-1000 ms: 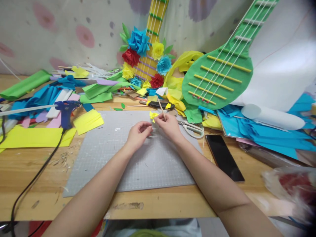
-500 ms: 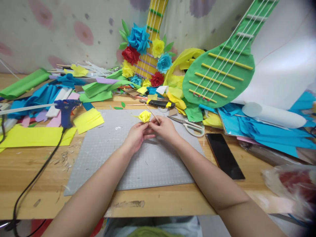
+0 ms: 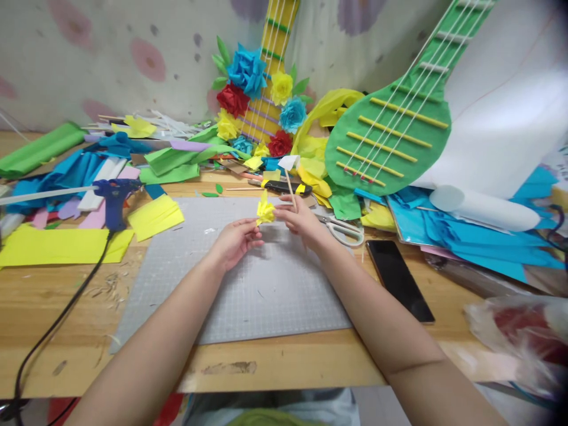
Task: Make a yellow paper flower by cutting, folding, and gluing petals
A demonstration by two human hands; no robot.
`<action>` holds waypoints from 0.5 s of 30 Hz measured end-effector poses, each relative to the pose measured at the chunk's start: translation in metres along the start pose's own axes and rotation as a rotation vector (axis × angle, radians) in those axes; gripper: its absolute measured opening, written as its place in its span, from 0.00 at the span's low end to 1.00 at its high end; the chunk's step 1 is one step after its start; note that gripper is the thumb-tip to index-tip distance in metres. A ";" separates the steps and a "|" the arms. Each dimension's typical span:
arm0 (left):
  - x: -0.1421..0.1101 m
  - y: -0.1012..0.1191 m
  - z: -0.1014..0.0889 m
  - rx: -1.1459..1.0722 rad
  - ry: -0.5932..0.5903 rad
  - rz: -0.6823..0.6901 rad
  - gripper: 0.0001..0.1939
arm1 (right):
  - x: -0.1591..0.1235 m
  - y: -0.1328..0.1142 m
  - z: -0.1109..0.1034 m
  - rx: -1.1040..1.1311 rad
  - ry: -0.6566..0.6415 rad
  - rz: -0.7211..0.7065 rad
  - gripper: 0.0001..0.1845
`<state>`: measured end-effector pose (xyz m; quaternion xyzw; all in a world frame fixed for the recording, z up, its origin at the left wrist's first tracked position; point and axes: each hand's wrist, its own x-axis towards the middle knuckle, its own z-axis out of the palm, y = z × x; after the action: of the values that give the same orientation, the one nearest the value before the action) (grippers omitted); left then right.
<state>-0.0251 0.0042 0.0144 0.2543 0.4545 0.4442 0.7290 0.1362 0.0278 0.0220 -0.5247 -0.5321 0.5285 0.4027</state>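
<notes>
A small yellow paper flower (image 3: 265,212) is pinched at its base by my left hand (image 3: 237,239), above the grey cutting mat (image 3: 248,290). My right hand (image 3: 302,220) is closed around a thin wooden stick (image 3: 290,188) that points up and slightly left. Its fingertips reach the flower's right side; whether they press on the petals I cannot tell. Just right of that hand lie scissors (image 3: 344,229) with pale handles, their blades partly hidden. Behind the hands rests a black and yellow utility knife (image 3: 284,187).
A blue glue gun (image 3: 114,201) with a black cord stands at left near yellow paper sheets (image 3: 57,245). A phone (image 3: 399,281) lies at right beside blue paper (image 3: 479,231). A green paper instrument (image 3: 390,136) and a yellow one with flowers (image 3: 261,112) lean at the back.
The flower has turned, so its petals now point up. My right hand has shifted slightly right and up with the stick, now more upright. My hands have moved a little apart.
</notes>
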 end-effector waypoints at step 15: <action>0.002 0.002 -0.005 -0.056 -0.043 -0.063 0.11 | -0.001 0.000 -0.001 0.312 -0.130 0.161 0.31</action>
<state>-0.0298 0.0070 0.0130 0.2291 0.4338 0.4279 0.7591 0.1369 0.0266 0.0225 -0.4616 -0.4250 0.6679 0.4002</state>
